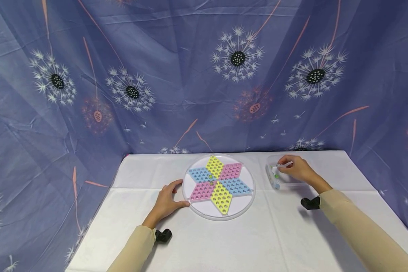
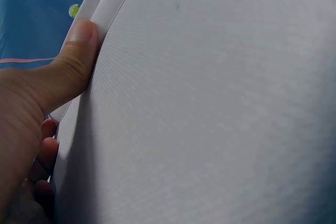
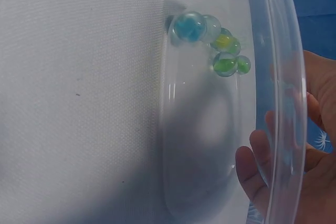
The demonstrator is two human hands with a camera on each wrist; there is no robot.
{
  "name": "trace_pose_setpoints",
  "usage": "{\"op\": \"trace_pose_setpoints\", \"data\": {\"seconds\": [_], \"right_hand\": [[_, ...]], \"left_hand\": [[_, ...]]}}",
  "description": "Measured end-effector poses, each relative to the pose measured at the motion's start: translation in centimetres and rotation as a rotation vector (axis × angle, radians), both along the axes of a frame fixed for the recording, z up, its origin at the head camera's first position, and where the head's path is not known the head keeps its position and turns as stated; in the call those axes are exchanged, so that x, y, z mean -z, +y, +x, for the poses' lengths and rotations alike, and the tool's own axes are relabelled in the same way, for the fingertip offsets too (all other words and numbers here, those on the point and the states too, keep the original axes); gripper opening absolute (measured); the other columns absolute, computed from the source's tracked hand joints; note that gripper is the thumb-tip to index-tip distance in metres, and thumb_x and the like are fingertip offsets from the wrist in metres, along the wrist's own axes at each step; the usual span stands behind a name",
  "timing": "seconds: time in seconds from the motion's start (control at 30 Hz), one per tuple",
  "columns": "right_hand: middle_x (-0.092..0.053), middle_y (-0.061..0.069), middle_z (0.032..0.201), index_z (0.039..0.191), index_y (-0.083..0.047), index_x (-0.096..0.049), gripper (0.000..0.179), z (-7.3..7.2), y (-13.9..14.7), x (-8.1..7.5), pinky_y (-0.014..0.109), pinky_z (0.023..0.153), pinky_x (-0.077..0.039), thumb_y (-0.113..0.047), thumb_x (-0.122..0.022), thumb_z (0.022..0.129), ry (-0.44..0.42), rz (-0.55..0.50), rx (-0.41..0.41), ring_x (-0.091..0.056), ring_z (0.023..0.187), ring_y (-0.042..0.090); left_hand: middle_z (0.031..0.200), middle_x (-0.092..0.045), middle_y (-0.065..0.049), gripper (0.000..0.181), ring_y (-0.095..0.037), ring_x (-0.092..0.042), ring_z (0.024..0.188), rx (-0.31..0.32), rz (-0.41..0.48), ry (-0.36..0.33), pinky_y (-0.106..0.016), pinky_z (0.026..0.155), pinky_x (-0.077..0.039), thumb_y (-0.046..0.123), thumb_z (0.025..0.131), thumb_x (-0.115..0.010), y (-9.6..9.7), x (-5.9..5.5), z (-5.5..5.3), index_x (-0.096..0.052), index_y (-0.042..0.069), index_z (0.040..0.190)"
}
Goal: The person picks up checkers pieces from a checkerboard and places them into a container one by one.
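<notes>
A round Chinese checkers board (image 1: 204, 211) with a pink, yellow and blue star lies on the table. Two greenish marbles (image 1: 211, 180) sit near its middle, and two show as yellow-green marbles (image 2: 77, 1) in the left wrist view. My left hand (image 1: 166, 200) rests against the board's left rim, with thumb and forefinger spread along it. Over the clear plastic box (image 1: 294, 184), my right hand (image 1: 297, 169) pinches a slim whitish stick-like thing (image 1: 285, 164). In the right wrist view, fingers show through the box wall; blue marbles (image 3: 190, 27) and green marbles (image 3: 225, 64) lie inside.
A white cloth (image 1: 251, 241) covers the table. Behind it and at both sides hangs a blue dandelion-print curtain (image 1: 183, 75). Black devices (image 1: 164, 235) are worn at the wrists over beige sleeves (image 1: 132, 249).
</notes>
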State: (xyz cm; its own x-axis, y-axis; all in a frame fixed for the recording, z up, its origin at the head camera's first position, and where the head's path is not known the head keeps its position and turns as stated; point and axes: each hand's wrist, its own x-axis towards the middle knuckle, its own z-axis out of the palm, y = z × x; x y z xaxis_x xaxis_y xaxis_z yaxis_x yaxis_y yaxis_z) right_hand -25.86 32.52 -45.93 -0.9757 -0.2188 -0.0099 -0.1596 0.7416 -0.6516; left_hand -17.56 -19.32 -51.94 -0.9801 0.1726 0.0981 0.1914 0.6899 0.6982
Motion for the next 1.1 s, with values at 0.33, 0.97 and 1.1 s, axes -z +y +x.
{"op": "trace_pose_setpoints", "data": {"seconds": [0.33, 0.97, 1.1], "right_hand": [[-0.065, 0.021, 0.122, 0.112, -0.008, -0.070, 0.018, -0.16, 0.08, 0.29, 0.054, 0.087, -0.051, -0.020, -0.070, 0.098, 0.022, 0.016, -0.010, -0.063, 0.106, 0.039], [-0.062, 0.026, 0.126, 0.126, -0.004, -0.066, 0.036, -0.09, -0.05, 0.43, 0.053, 0.086, -0.052, -0.024, -0.073, 0.096, 0.024, 0.013, -0.021, -0.063, 0.105, 0.040], [-0.062, 0.026, 0.126, 0.125, -0.004, -0.067, 0.035, 0.05, -0.17, 0.35, 0.053, 0.086, -0.052, -0.023, -0.073, 0.096, 0.032, 0.013, -0.018, -0.063, 0.105, 0.040]], "left_hand": [[0.100, -0.053, -0.005, 0.095, -0.020, -0.042, 0.088, 0.004, -0.015, 0.020, -0.039, 0.082, -0.038, 0.035, 0.069, -0.096, 0.22, -0.21, -0.11, -0.052, 0.010, 0.150], [0.099, -0.054, -0.003, 0.095, -0.019, -0.043, 0.089, -0.003, -0.017, 0.025, -0.038, 0.081, -0.039, 0.036, 0.069, -0.097, 0.03, 0.11, -0.08, -0.053, 0.010, 0.149], [0.099, -0.053, -0.003, 0.095, -0.019, -0.042, 0.088, -0.003, -0.011, 0.022, -0.037, 0.080, -0.038, 0.036, 0.068, -0.097, 0.05, 0.11, -0.08, -0.053, 0.011, 0.149]]}}
